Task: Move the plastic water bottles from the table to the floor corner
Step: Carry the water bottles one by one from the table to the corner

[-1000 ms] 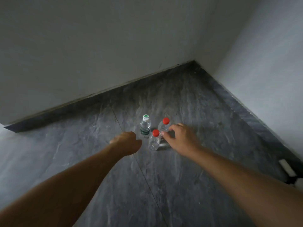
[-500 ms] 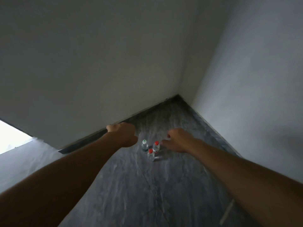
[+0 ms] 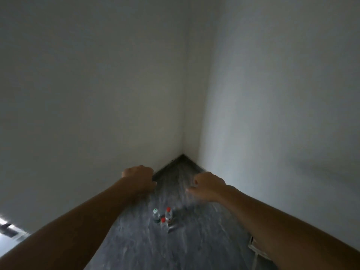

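Dim grey indoor light, brightest patch at 8 o'clock edge, pale sheen on right wall (image 3: 272, 114) near 3 o'clock, motion blur on right hand (image 3: 207, 185) and floor (image 3: 175, 248), wide-angle bending at margins, vignetted upper corners.

View: you have one head camera only, so no second view shares the scene.
Position: you look from well above the floor (image 3: 136, 246), over both outstretched forearms.
Direction: you face forward and down into the room corner where two walls (image 3: 97, 84) meet.
Framing: walls fill most of the picture; the floor shows only along the bottom.
Nearness: your left hand (image 3: 139, 177) and right hand (image 3: 209, 185) are near; the bottles (image 3: 162, 218) on the floor lie far below them, small.
Sharpness: slightly blurred.
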